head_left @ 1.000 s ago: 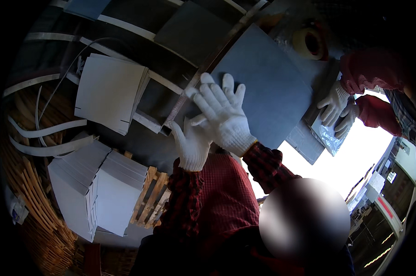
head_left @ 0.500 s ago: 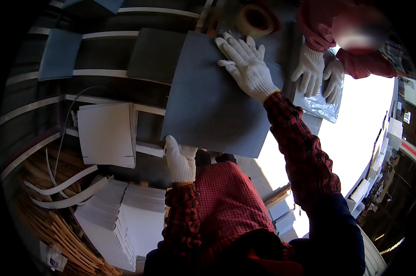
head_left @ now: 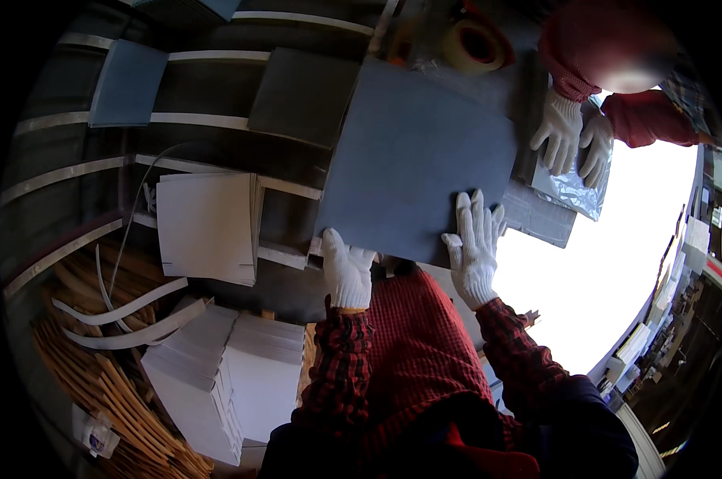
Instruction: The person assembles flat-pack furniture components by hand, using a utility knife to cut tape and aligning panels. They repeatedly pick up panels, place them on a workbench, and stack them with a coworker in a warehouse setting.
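Grey board sheet [head_left: 413, 160]: your left hand [head_left: 347, 267] grips its near edge, right hand [head_left: 474, 243] lies spread flat on it; uneven pressure could skew it toward a co-worker's gloved hands [head_left: 572, 136].

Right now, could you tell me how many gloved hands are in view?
4: left hand and right hand at the grey sheet's near edge; a co-worker's two hands on foil, upper right.
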{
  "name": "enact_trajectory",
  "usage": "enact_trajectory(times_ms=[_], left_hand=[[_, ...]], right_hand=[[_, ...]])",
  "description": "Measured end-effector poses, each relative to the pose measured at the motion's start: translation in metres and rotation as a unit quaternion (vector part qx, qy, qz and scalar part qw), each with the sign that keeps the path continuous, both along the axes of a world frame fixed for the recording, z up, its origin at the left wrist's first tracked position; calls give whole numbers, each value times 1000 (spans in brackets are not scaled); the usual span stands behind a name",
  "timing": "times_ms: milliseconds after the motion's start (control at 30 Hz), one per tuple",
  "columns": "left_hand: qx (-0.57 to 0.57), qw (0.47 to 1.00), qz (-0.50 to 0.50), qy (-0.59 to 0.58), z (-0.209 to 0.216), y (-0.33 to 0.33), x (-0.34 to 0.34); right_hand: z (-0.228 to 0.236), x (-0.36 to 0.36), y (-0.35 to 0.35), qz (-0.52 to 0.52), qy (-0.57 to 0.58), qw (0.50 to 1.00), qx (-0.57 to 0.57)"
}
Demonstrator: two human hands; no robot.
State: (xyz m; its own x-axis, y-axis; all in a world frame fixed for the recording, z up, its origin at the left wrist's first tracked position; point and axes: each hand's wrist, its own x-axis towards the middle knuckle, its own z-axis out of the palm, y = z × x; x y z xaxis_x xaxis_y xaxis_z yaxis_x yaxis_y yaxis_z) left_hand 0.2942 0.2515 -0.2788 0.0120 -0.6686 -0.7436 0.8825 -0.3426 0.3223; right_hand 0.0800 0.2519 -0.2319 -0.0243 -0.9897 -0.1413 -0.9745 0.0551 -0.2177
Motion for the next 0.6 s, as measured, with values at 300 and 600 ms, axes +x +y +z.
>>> enact_trajectory(times_ms=[300, 600], left_hand=[[6, 1000, 5, -18, -12, 3, 0], [-15, 999, 8, -34, 1, 0, -1]], right_hand=[[8, 62, -13, 244, -65, 966, 60], [-23, 79, -243, 157, -22, 973, -166]])
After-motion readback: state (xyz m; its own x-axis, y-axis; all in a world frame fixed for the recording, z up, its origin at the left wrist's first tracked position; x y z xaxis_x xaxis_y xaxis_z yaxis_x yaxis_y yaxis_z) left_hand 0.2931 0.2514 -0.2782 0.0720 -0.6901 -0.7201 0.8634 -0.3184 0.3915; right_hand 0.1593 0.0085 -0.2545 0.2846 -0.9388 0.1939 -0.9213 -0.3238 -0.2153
